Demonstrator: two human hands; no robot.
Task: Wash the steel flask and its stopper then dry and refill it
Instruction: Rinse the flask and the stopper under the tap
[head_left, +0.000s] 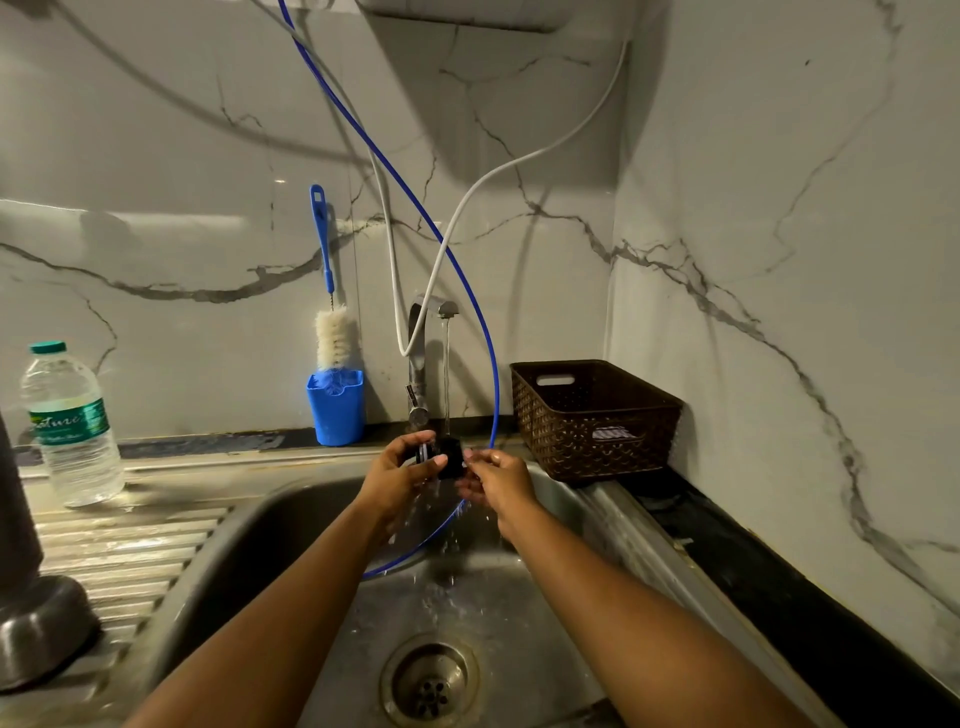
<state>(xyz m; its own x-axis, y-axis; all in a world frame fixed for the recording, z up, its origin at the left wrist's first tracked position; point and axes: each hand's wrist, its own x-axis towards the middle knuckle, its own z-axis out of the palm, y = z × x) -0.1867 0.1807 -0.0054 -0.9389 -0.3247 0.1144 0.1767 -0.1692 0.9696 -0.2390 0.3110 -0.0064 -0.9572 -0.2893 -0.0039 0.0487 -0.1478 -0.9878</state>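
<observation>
Stopper (451, 458) under tap (423, 332) stream, between both hands. Left hand (400, 470) at its 9 o'clock, fingers curled round it. Right hand (500, 480) at 3 o'clock, fingertips pinching its edge.

Black stopper (451, 457) under running water

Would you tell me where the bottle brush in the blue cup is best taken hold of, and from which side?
Probably its blue handle, pinched from the front and lifted straight up. The bottle brush stands upright with its bristles down in the blue cup and its handle close to the wall, so the back is blocked.
</observation>
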